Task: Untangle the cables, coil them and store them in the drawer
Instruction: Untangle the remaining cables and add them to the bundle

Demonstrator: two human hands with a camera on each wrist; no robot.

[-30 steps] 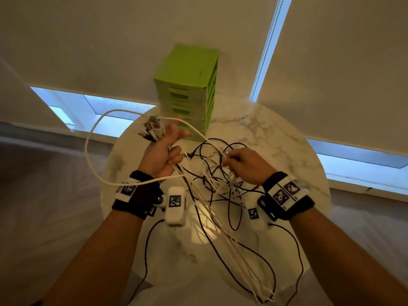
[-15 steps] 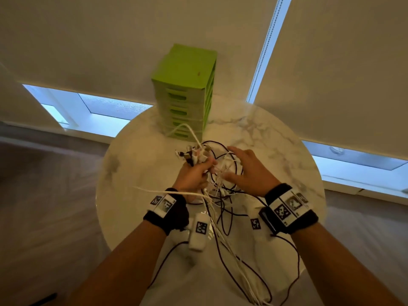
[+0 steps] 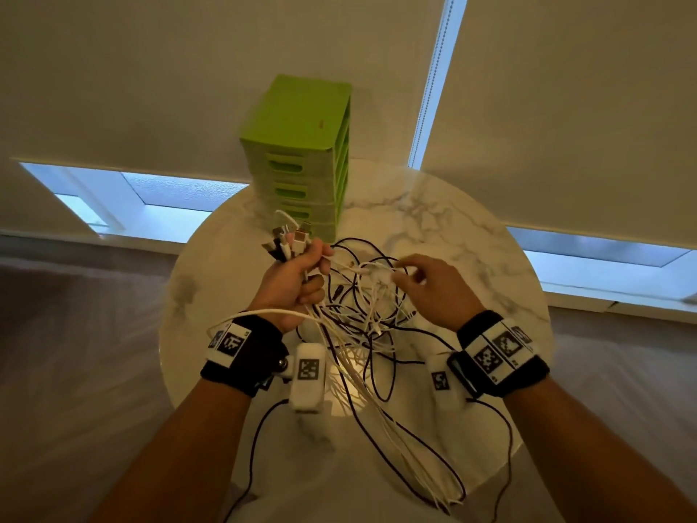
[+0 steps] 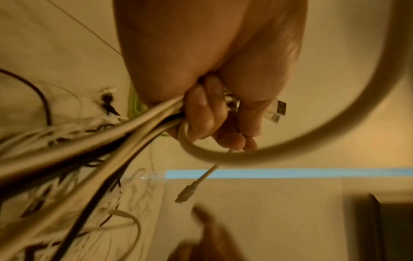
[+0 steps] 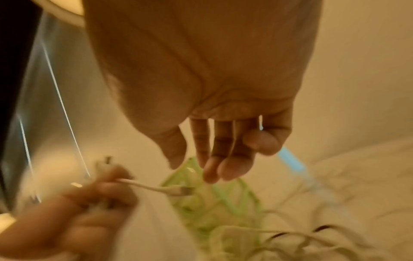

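My left hand point(image 3: 301, 273) grips a bundle of white and black cable ends, and their plugs point(image 3: 288, 239) stick up out of the fist. The left wrist view shows the same left hand point(image 4: 212, 116) with its fingers curled round the cables point(image 4: 107, 141) and the USB plugs point(image 4: 279, 109) poking out. A tangle of white and black cables point(image 3: 362, 318) hangs from the fist onto the table. Over it hovers my right hand point(image 3: 407, 275) with relaxed fingers point(image 5: 223, 164) and nothing in them. The green drawer unit point(image 3: 298, 160) stands behind, all drawers closed.
The round marble table point(image 3: 471, 235) carries everything, and cable loops trail over its near edge point(image 3: 445, 496). Roller blinds hang behind the drawer unit, with strips of window below them. A pale covered floor surrounds the table.
My left hand has come in from the left toward the centre with the bundle, shortening the big white loop. My right hand has let go of the cables and opened above the tangle.
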